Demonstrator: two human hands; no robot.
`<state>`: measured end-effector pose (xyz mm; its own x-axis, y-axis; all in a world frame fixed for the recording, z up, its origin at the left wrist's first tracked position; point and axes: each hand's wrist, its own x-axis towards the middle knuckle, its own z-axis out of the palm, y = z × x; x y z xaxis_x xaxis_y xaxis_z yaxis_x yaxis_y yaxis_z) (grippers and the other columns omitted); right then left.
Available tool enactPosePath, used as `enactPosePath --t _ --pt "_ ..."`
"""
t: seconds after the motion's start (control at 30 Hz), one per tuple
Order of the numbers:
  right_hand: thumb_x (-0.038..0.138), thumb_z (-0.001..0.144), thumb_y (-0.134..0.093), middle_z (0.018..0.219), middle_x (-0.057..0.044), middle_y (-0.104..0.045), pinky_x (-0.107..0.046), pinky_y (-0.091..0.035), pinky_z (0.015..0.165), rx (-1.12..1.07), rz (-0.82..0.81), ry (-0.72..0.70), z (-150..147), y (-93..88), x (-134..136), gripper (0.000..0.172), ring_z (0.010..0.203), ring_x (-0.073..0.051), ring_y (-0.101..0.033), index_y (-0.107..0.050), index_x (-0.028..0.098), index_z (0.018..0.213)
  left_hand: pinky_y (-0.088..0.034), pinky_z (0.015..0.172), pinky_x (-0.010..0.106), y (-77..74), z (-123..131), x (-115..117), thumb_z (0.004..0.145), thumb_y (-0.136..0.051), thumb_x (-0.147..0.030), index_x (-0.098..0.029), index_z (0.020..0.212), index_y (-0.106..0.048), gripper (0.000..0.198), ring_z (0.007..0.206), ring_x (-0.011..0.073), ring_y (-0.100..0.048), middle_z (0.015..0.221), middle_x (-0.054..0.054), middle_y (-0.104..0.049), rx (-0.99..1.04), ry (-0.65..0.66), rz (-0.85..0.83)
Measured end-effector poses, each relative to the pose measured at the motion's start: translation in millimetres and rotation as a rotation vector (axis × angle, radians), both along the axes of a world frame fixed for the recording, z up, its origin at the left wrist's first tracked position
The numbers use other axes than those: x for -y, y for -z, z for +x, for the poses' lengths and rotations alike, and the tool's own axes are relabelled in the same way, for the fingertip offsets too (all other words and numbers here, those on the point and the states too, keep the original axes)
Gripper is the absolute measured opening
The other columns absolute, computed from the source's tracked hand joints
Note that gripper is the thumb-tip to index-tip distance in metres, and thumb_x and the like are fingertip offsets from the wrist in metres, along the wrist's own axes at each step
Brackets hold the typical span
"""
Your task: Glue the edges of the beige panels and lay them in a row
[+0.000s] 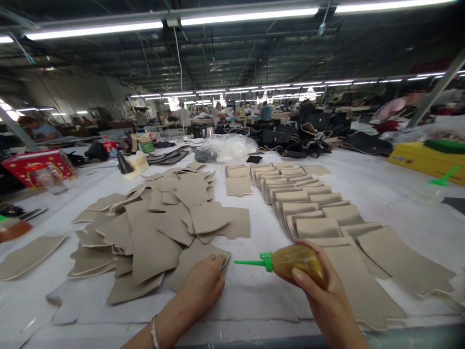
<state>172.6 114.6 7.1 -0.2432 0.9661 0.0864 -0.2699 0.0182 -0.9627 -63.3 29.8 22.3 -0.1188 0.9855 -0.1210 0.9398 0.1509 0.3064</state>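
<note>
Clearly, right hand (319, 295) wraps closed around the glue bottle (296, 261), hiding its base; left hand (205, 286) lies flat, holding nothing, on a beige piece (192, 264), partly covering it.

The right hand (327, 295) grips an amber glue bottle (296, 261) with a green nozzle (250, 263) pointing left. The left hand (203, 286) lies palm down on a beige cut piece (194, 264) at the near edge of a loose pile (156, 223). To the right, overlapping rows of beige pieces (305, 203) run up the white table (381, 194). Beyond them lies a clear plastic bag (227, 148).
</note>
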Motion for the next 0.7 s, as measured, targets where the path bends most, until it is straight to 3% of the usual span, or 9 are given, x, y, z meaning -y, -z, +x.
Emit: enactPosePath --t 0.23,0.43,0.7 --pt "0.045 0.075 -0.075 0.115 -0.007 -0.056 -0.042 -0.046 0.093 0.457 0.378 0.012 -12.9 2.7 -2.6 0.056 0.103 -0.028 -0.057 -0.050 0.027 0.121 -0.044 0.094 0.031 0.7 -12.9 1.3 0.080 -0.039 -0.009 -0.020 0.110 -0.059 0.037 0.103 0.0220 -0.061 0.108 0.007 -0.067 0.163 0.071 0.051" --pt "0.045 0.079 -0.072 0.113 -0.005 -0.058 -0.040 -0.047 0.091 0.563 0.584 0.009 -30.5 -4.4 -7.0 0.051 0.099 -0.027 -0.059 -0.050 0.028 0.121 -0.044 0.088 0.026 -4.8 -16.6 0.0 0.076 -0.039 -0.006 -0.021 0.101 -0.061 0.037 0.098 0.0201 -0.062 0.103 0.004 -0.068 0.245 0.095 0.058" --pt "0.038 0.079 -0.074 0.112 -0.005 -0.063 -0.037 -0.049 0.087 0.622 0.758 -0.033 -39.0 -12.6 -5.3 0.049 0.098 -0.027 -0.062 -0.051 0.028 0.121 -0.044 0.088 0.027 -5.2 -16.7 1.8 0.078 -0.040 -0.008 -0.022 0.104 -0.062 0.037 0.098 0.0198 -0.061 0.103 0.004 -0.069 0.269 0.064 0.064"
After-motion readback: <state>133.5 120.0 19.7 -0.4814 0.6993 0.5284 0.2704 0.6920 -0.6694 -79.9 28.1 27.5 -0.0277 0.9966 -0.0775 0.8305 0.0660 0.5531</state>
